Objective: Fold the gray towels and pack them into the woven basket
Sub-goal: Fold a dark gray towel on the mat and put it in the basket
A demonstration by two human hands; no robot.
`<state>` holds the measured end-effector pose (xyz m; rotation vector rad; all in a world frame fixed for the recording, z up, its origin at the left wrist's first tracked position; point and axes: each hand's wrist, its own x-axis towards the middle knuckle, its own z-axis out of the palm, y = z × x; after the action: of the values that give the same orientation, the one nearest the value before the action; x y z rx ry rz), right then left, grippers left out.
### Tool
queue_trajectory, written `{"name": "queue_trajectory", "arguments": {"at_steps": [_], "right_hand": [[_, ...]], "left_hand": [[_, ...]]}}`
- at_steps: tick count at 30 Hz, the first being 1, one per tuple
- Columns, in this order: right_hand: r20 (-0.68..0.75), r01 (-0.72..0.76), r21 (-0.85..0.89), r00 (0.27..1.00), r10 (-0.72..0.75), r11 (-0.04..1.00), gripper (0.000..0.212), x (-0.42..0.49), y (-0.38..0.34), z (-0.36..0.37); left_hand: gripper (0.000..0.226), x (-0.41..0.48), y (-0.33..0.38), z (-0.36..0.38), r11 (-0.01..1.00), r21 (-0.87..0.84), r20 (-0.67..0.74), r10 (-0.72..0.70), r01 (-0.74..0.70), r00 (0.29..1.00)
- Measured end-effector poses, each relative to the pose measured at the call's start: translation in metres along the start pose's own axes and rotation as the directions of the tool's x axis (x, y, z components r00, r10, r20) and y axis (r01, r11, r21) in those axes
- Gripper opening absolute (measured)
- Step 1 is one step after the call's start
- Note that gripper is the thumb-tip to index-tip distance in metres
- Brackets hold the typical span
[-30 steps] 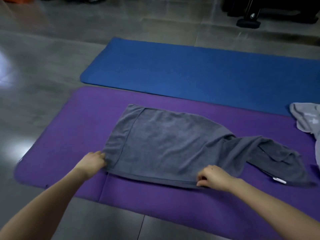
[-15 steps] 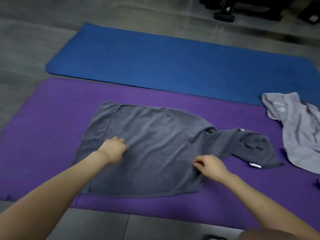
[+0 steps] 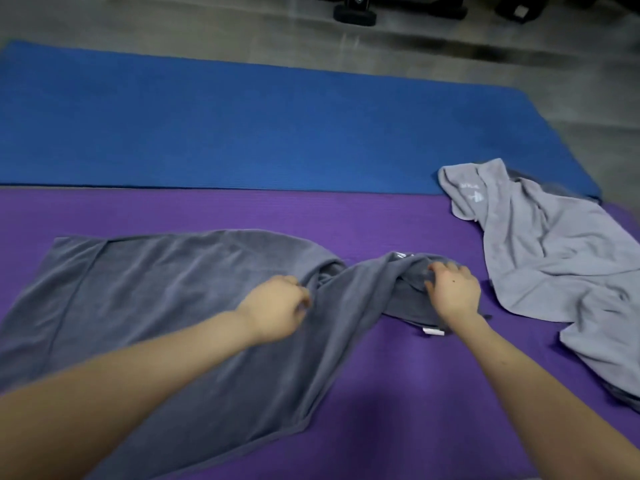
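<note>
A dark gray towel [image 3: 149, 306] lies spread on the purple mat [image 3: 398, 393], flat on its left part and bunched into a twisted heap at its right end. My left hand [image 3: 277, 310] sits on the towel's middle with its fingers curled at the start of the bunched part. My right hand [image 3: 452, 289] lies on the crumpled right end, fingers curled into the cloth. A lighter gray towel [image 3: 554, 265] lies crumpled at the right, across the mat's edge. The woven basket is not in view.
A blue mat [image 3: 242, 126] lies beyond the purple one, parallel to it. Gray tiled floor [image 3: 519, 57] runs behind, with dark equipment and a black round foot [image 3: 355, 15] at the top edge.
Both hands have left the towel's near edge and moved up and to the right onto its bunched end. The view has swung right, bringing the light gray towel fully in.
</note>
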<state>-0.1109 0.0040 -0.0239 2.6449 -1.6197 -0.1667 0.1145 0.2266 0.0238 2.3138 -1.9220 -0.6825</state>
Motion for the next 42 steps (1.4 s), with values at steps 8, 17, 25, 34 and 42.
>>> {"name": "queue_trajectory", "arguments": {"at_steps": [8,17,25,34,42], "right_hand": [[-0.013,0.091,-0.026,0.996,-0.092,0.995,0.028,0.016,0.024,0.042],[-0.203,0.122,0.898,0.967,0.151,0.423,0.017,0.096,0.024,-0.091],[-0.195,0.304,0.797,0.947,-0.254,0.522,0.027,-0.017,0.073,-0.137],[0.933,0.326,-0.044,0.352,-0.078,0.944,0.028,-0.079,0.102,-0.049],[0.234,0.137,-0.037,0.964,-0.125,0.990,0.031,-0.005,0.067,-0.011]], "left_hand": [[0.065,0.052,0.031,0.060,0.977,-0.066,0.014,-0.201,0.201,0.980],[0.118,0.041,-0.009,0.068,0.947,-0.275,-0.095,-0.201,0.168,0.975],[0.123,0.020,-0.008,0.042,0.926,-0.366,-0.126,-0.149,0.094,0.981],[0.091,0.005,-0.003,0.049,0.983,-0.128,0.068,-0.125,0.133,0.990],[0.025,0.043,-0.023,0.035,0.980,-0.042,-0.238,-0.197,0.192,0.951]]}}
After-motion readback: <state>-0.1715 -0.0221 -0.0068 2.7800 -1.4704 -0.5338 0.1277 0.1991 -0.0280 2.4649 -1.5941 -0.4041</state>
